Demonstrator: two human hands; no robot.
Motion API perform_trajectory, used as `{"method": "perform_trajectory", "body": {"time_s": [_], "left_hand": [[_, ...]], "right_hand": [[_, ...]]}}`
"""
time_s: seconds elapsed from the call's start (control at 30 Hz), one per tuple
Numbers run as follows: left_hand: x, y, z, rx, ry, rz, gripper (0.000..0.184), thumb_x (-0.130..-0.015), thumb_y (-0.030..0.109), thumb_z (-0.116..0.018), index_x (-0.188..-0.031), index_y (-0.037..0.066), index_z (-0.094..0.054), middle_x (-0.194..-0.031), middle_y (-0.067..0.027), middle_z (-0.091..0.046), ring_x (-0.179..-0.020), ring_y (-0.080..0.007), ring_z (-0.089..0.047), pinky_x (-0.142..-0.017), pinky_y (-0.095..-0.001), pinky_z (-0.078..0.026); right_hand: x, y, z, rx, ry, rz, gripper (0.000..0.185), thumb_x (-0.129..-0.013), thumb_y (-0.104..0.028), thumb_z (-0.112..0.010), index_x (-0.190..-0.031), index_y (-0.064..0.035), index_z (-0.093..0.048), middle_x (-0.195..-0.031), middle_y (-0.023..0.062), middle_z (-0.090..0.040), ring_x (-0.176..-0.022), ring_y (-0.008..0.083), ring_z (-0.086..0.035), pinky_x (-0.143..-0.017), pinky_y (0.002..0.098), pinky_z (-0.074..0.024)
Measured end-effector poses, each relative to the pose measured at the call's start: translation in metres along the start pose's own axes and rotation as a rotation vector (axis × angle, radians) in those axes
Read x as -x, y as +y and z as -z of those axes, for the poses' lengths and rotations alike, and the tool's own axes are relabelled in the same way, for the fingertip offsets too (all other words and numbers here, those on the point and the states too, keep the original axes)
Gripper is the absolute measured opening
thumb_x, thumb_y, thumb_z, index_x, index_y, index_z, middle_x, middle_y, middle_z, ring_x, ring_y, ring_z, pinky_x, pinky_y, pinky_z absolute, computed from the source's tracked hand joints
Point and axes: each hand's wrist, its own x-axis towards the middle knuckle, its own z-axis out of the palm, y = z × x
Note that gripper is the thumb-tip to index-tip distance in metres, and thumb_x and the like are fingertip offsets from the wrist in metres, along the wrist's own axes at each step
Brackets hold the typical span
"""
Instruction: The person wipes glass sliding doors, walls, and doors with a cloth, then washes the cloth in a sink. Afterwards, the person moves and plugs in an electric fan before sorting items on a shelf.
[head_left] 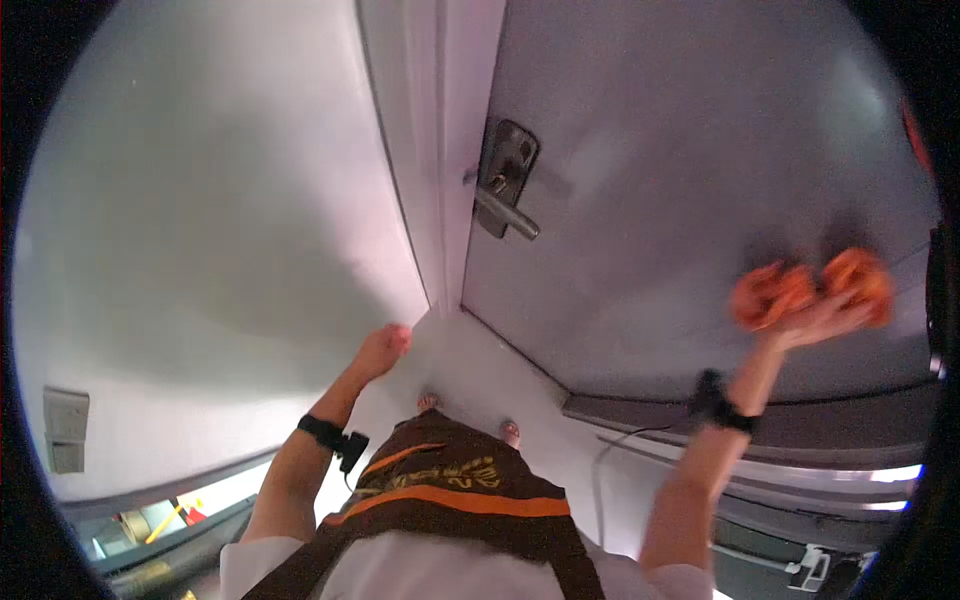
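My right hand point(825, 318) reaches out to the right, its fingers closed on a bunched orange cloth point(775, 295) that lies against the grey door point(640, 200). Folds of the cloth stick out on both sides of the fingers, and the hand is slightly blurred. On the left, my left hand point(388, 348) hangs in front of my body with its fingers curled in and nothing visible in them. It is apart from the pale wall point(220, 220). A dark lever handle point(508, 212) on its plate sits near the door's left edge.
A door frame point(435, 150) stands between wall and door. Low on the left wall is a switch plate point(66, 430). A thin cable point(600, 480) runs near my right arm. Shelves with small items point(150, 525) lie at lower left. My feet stand on the pale floor point(470, 365).
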Motion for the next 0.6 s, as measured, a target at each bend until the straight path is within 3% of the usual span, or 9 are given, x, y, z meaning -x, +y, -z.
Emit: {"method": "perform_trajectory", "body": {"time_s": [0.03,0.07,0.13,0.2,0.27,0.3,0.43,0.53,0.6], "left_hand": [[0.004,-0.003,0.0,-0.129,-0.088,0.024,0.032,-0.093,0.031,-0.051,-0.103,0.003,-0.06,-0.094,-0.0173,-0.065,-0.085,-0.0332,-0.063,-0.076,-0.0413,-0.049],[0.014,-0.007,0.002,-0.112,-0.085,0.023,0.031,-0.092,0.031,-0.051,-0.103,0.003,-0.06,-0.095,-0.018,-0.065,-0.087,-0.0338,-0.062,-0.078,-0.0414,-0.049],[0.027,-0.003,0.008,-0.179,-0.112,0.034,0.032,-0.091,0.032,-0.052,-0.103,0.004,-0.06,-0.096,-0.019,-0.065,-0.091,-0.0343,-0.062,-0.08,-0.0413,-0.049],[0.032,-0.013,0.013,-0.387,-0.151,-0.036,0.033,-0.09,0.032,-0.053,-0.104,0.003,-0.06,-0.096,-0.0192,-0.064,-0.092,-0.0346,-0.062,-0.081,-0.0409,-0.049],[0.026,-0.035,0.02,-0.49,-0.16,-0.133,0.032,-0.091,0.031,-0.054,-0.103,0.002,-0.06,-0.094,-0.018,-0.065,-0.089,-0.0329,-0.063,-0.08,-0.0394,-0.05],[0.021,-0.034,0.024,-0.478,-0.149,-0.127,0.03,-0.091,0.029,-0.054,-0.102,0.002,-0.059,-0.092,-0.0169,-0.065,-0.085,-0.0308,-0.064,-0.078,-0.0381,-0.05],[-0.017,-0.048,0.031,-0.216,-0.235,-0.196,0.027,-0.094,0.027,-0.052,-0.098,0.001,-0.059,-0.083,-0.0115,-0.064,-0.075,-0.0215,-0.063,-0.072,-0.0322,-0.051],[-0.045,-0.066,0.01,-0.073,-0.245,-0.146,0.027,-0.096,0.027,-0.05,-0.099,0.001,-0.057,-0.08,-0.009,-0.063,-0.073,-0.0193,-0.063,-0.07,-0.0312,-0.05],[-0.052,-0.083,-0.001,-0.075,-0.287,-0.117,0.027,-0.096,0.027,-0.049,-0.099,0.001,-0.057,-0.08,-0.0085,-0.063,-0.073,-0.0196,-0.063,-0.07,-0.0317,-0.051]], "right_hand": [[0.067,0.001,-0.007,-0.186,0.055,-0.542,0.063,-0.095,-0.049,-0.035,-0.146,-0.0141,-0.022,-0.15,0.0199,-0.018,-0.137,0.037,-0.02,-0.111,0.0566,-0.0187],[0.128,-0.012,-0.013,-0.167,0.072,-0.759,0.059,-0.094,-0.047,-0.037,-0.141,-0.0135,-0.027,-0.144,0.0186,-0.023,-0.132,0.0354,-0.025,-0.109,0.0549,-0.0216],[0.233,-0.063,-0.026,-0.057,-0.232,-0.669,0.049,-0.093,-0.042,-0.041,-0.132,-0.0123,-0.036,-0.132,0.016,-0.032,-0.123,0.0324,-0.034,-0.104,0.0516,-0.0275],[0.303,-0.13,-0.04,-0.075,-0.607,-0.391,0.041,-0.091,-0.037,-0.045,-0.123,-0.011,-0.044,-0.121,0.0133,-0.042,-0.113,0.0293,-0.043,-0.099,0.0482,-0.0335],[0.332,-0.174,-0.059,-0.153,-0.773,-0.098,0.033,-0.09,-0.032,-0.049,-0.113,-0.0098,-0.053,-0.11,0.0107,-0.052,-0.103,0.0262,-0.052,-0.095,0.0448,-0.0394],[0.331,-0.179,-0.073,-0.221,-0.737,0.014,0.029,-0.089,-0.029,-0.051,-0.109,-0.0092,-0.057,-0.104,0.0094,-0.057,-0.098,0.0247,-0.057,-0.092,0.0432,-0.0423],[0.228,-0.142,-0.1,-0.343,-0.486,0.34,0.039,-0.079,-0.017,-0.054,-0.113,0.001,-0.059,-0.122,0.017,-0.056,-0.116,0.0318,-0.052,-0.104,0.0436,-0.0355],[0.093,-0.085,-0.093,-0.185,-0.244,0.142,0.044,-0.081,-0.021,-0.047,-0.117,0.0024,-0.056,-0.135,0.0218,-0.042,-0.126,0.0422,-0.039,-0.106,0.0561,-0.0269],[0.009,-0.044,-0.074,-0.03,0.01,0.068,0.037,-0.078,-0.013,-0.057,-0.112,0.0006,-0.056,-0.13,0.0225,-0.045,-0.12,0.0398,-0.044,-0.099,0.0542,-0.0347]]}}
